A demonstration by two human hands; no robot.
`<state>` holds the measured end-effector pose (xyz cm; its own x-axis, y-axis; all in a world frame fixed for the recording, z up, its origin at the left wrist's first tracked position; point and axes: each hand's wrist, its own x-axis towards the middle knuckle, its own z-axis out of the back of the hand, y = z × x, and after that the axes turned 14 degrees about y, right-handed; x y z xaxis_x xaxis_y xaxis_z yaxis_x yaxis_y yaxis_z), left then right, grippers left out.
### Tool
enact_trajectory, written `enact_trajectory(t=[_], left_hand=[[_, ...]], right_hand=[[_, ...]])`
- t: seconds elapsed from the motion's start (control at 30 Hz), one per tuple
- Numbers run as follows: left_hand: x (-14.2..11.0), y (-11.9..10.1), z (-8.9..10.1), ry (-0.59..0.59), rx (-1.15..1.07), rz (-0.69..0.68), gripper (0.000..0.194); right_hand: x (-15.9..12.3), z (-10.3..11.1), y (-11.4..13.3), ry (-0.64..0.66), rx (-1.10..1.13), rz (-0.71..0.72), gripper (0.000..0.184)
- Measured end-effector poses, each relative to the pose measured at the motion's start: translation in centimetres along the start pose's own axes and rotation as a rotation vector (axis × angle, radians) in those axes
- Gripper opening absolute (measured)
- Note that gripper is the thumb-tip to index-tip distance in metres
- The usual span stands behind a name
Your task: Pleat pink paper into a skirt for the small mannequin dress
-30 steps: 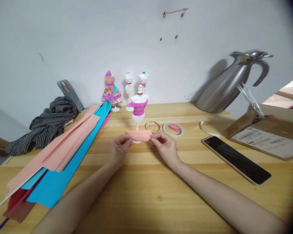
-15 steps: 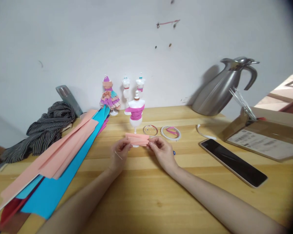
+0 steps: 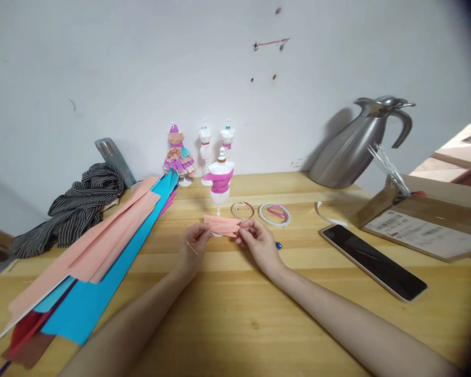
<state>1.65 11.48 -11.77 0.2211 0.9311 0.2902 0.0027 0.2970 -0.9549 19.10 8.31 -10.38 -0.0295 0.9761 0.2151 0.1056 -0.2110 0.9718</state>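
Far left: striped scarf-like cloth [image 3: 78, 196], bunched on bench [image 3: 255, 324]. Next to it, fanned long strips of paper: peach sheets [image 3: 113, 230] on top, blue sheet [image 3: 102, 298] beneath, dark red sheet [image 3: 27, 330] sticking out at the near end. Behind the cloth, grey bottle [image 3: 113, 162] with silver cap, tilted back toward wall [image 3: 141, 63]. Near the far end of the paper, small dress form [image 3: 178, 152] in a ruffled peach, purple and blue dress.

Left hand [image 3: 194, 246]: grip narrow, pinching left end of folded peach strip [image 3: 222, 226]. Thin pale sliver [image 3: 192, 248] across that hand; cannot tell what. Strip held level-ish between both hands, in front of the stem of white mannequin [image 3: 220, 196], upright, wrapped in magenta band [image 3: 221, 182]. Two smaller-looking white mannequins [image 3: 204, 151] behind. Right hand [image 3: 259, 243]: grip narrow too, thumb and fingers on strip's right end.

Right of the mannequin: thin ring [image 3: 253, 212], then white ring [image 3: 261, 215] with magenta scraps [image 3: 277, 211] inside. Small blue object [image 3: 278, 245] just beside right hand. Farther right: steel jug [image 3: 349, 146] by the wall, curled white strip [image 3: 329, 216], phone [image 3: 372, 262] face up, then open cardboard box [image 3: 424, 230] with clear sticks [image 3: 390, 167] poking out.
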Motion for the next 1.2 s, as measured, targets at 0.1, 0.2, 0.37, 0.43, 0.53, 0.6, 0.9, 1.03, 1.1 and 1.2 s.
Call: enact_trajectory(t=[0.1,0.2,0.37,0.43,0.53,0.6,0.9,1.03,1.1,1.2], left_hand=[[0.0,0.1,0.0,0.009,0.001,-0.003,0.008],[0.0,-0.1,0.0,0.021,0.031,-0.020,0.008],[0.0,-1.1,0.1,0.011,0.065,-0.033,0.006],[0.0,-1.5,0.3,0.010,0.123,-0.079,0.005],[0.2,-2.0,0.6,-0.001,0.255,-0.165,0.007],[0.4,-2.2,0.8,0.004,0.320,-0.190,0.007],[0.7,-2.5,1.1,0.094,0.387,-0.196,0.011],[0.8,-2.7,1.3,0.137,0.449,-0.261,0.011],[0.8,-2.8,1.5,0.156,0.490,-0.281,0.011],[0.9,-2.7,1.7,0.188,0.500,-0.283,0.012]], right_hand=[[0.1,0.1,-0.1,-0.009,0.019,0.001,0.030],[0.1,0.2,-0.1,0.001,0.036,-0.007,0.031],[0.0,0.3,0.0,0.010,0.068,-0.023,0.031],[0.1,0.4,-0.1,0.008,0.055,-0.027,0.030],[0.2,0.5,-0.3,-0.004,0.025,-0.010,0.028],[0.2,0.5,-0.4,0.000,-0.015,0.013,0.026],[0.1,0.5,-0.2,0.035,-0.056,0.000,0.024],[0.1,0.5,-0.2,0.036,-0.062,0.007,0.024],[0.1,0.6,-0.2,0.040,-0.070,0.008,0.024],[0.0,0.6,-0.2,0.049,-0.066,0.013,0.024]])
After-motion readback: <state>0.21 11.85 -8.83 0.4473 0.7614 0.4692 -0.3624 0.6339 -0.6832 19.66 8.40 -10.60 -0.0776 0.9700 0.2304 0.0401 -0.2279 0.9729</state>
